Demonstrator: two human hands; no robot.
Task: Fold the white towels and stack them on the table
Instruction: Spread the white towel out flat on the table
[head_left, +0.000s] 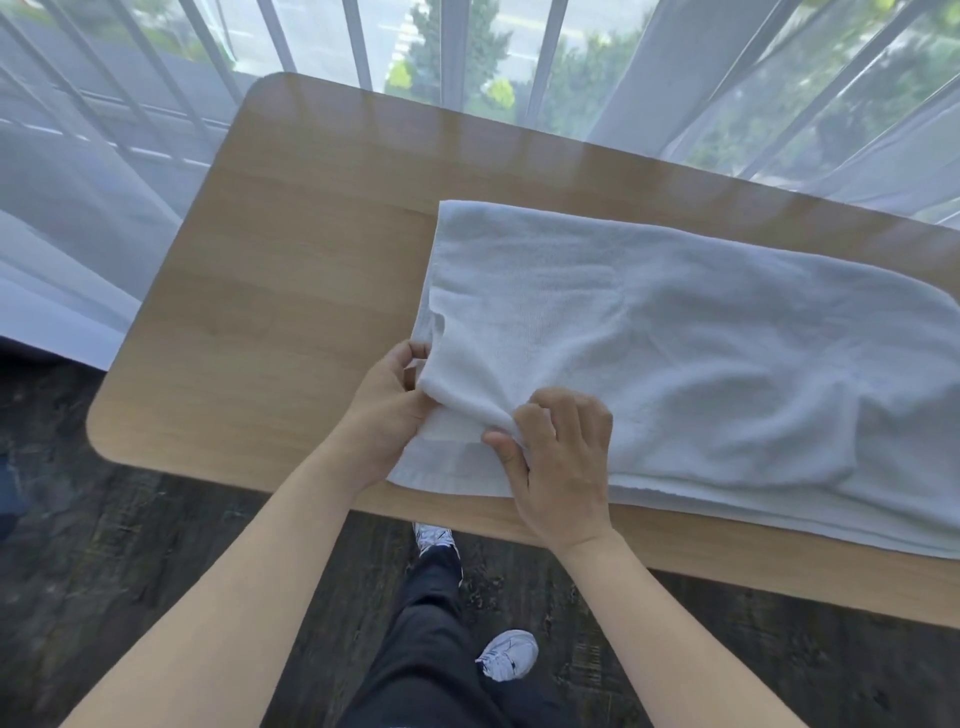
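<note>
Bare forearms enter from the bottom edge and reach up to the near-left corner of a white towel (675, 343). Left hand (387, 410): palm turned toward the cloth, thumb up at the towel's left edge, other fingers hidden under or behind the lifted layer; it grips that corner fold. Right hand (558, 462): knuckles up, fingers curled, thumb and forefinger pinching a ridge of the upper layer just beside the left hand. Between the two hands the cloth is drawn up into a small raised fold. Towel position: lying flat on the right half of a light wooden bench (270, 291) with rounded corners, long side running off toward the right edge of view. It is in at least two layers; a lower layer shows along the near edge and stops short of the bench edge. Surface rumpled, with soft creases toward the right. Left half of the bench shows bare wood grain. Below the bench: dark wood-patterned floor (130, 561), dark trousers (431, 649), and two white trainers, one (434, 538) just under the bench edge, the other (508, 656) nearer the camera. Behind the bench: sheer white curtains (78, 234) over a window with white vertical bars; green trees are visible through it.
</note>
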